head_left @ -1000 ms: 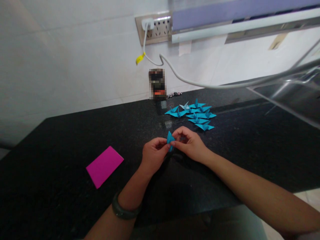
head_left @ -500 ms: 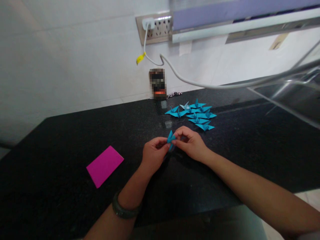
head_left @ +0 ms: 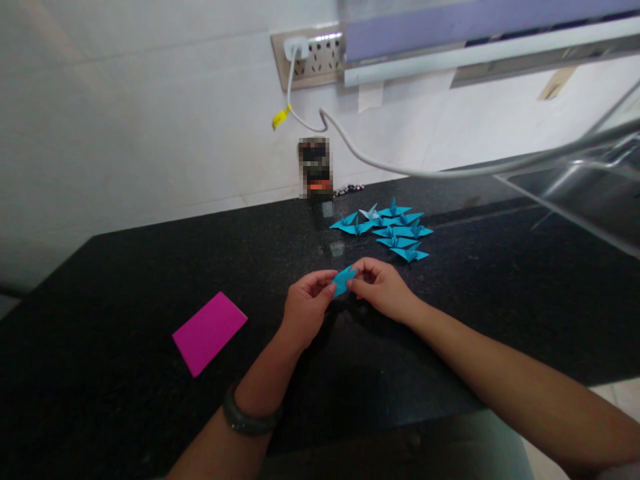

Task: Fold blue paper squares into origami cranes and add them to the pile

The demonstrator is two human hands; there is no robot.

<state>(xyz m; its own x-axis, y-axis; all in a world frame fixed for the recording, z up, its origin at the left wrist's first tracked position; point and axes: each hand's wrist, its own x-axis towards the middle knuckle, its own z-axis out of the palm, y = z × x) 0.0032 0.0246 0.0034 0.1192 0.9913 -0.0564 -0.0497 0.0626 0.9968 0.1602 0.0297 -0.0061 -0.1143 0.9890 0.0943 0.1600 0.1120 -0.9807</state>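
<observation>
A small folded piece of blue paper [head_left: 343,280] is pinched between my two hands just above the black stone counter [head_left: 125,280]. My left hand [head_left: 306,308] grips its left end with thumb and fingertips, and a dark bangle sits on that wrist. My right hand [head_left: 383,290] is closed on its right end. Several finished blue paper cranes [head_left: 395,230] lie in a cluster on the counter just beyond my right hand.
A stack of magenta paper [head_left: 209,331] lies on the counter to the left. A small dark box [head_left: 315,168] leans against the white tiled wall. A white cable [head_left: 360,150] hangs from the wall socket [head_left: 307,59] and runs right. The counter's front edge is near my body.
The blue paper has turned from standing upright to lying more flat and tilted between my fingertips. Both hands stay in nearly the same place.
</observation>
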